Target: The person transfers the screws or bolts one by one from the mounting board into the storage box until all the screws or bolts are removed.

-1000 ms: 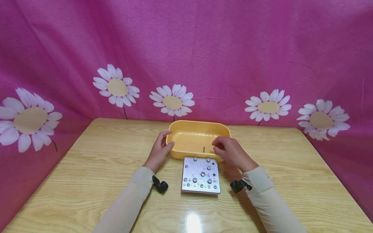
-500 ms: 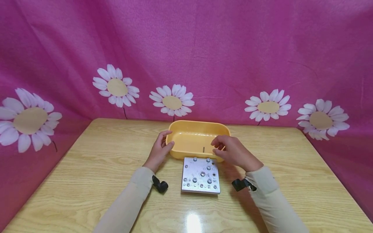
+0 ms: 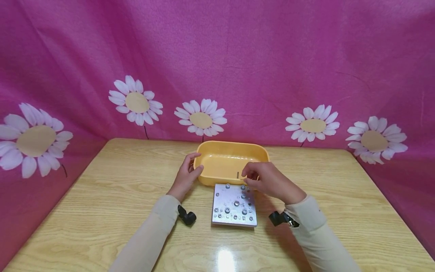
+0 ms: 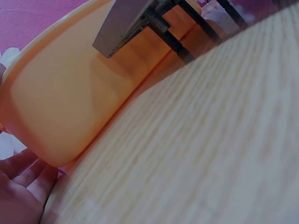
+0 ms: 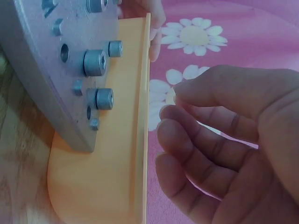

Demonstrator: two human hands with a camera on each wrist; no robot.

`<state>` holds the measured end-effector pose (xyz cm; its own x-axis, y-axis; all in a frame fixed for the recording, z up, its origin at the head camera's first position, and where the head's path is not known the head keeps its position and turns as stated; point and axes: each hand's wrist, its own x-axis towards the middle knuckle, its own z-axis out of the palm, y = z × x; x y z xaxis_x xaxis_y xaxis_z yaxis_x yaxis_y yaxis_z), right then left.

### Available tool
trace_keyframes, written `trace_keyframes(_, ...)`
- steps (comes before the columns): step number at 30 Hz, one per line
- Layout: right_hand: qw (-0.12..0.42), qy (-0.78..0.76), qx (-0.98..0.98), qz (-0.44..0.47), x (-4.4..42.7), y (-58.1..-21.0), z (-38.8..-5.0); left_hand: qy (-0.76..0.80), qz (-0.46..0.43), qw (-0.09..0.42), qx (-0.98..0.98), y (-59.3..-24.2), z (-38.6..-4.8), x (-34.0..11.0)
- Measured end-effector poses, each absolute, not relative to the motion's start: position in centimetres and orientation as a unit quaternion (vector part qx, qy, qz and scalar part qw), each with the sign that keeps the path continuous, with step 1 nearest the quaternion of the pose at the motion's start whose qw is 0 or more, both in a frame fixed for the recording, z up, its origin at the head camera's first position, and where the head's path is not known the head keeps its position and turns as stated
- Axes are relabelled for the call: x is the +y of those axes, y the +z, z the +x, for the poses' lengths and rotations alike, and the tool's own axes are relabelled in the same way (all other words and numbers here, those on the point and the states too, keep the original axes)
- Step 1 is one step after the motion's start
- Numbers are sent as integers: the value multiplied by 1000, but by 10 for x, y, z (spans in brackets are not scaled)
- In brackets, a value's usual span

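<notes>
One magenta curtain [image 3: 251, 56] with five daisies [image 3: 136, 102] backs one wooden counter [image 3: 108, 192] bearing one yellow tub [image 3: 221, 166] and one metal plate [image 3: 232, 207]. The left hand [image 3: 184, 176] grips the tub's end; the right hand [image 3: 272, 179], fingers loosely curled around nothing visible, hangs beside one dark pin [image 3: 238, 175] inside the tub.

Tray [image 3: 217, 166] open above centre, plate [image 3: 225, 200] blocking front

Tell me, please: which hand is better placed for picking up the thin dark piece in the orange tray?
Probably the right hand: its grip is close to the dark piece, while the left hand holds the left end of the orange tray.
</notes>
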<state>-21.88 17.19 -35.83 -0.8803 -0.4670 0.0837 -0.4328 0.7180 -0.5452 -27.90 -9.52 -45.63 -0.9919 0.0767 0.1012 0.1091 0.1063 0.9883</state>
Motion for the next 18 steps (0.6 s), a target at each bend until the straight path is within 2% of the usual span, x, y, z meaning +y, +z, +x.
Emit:
trace_keyframes(9, 68, -294, 907, -293, 165, -361, -214, -684, -88, 5, -724, -454, -281, -98)
trace_keyframes(18, 135, -273, 904, -301, 156, -367, -207, -683, -90, 0, -725, -428, -262, -96)
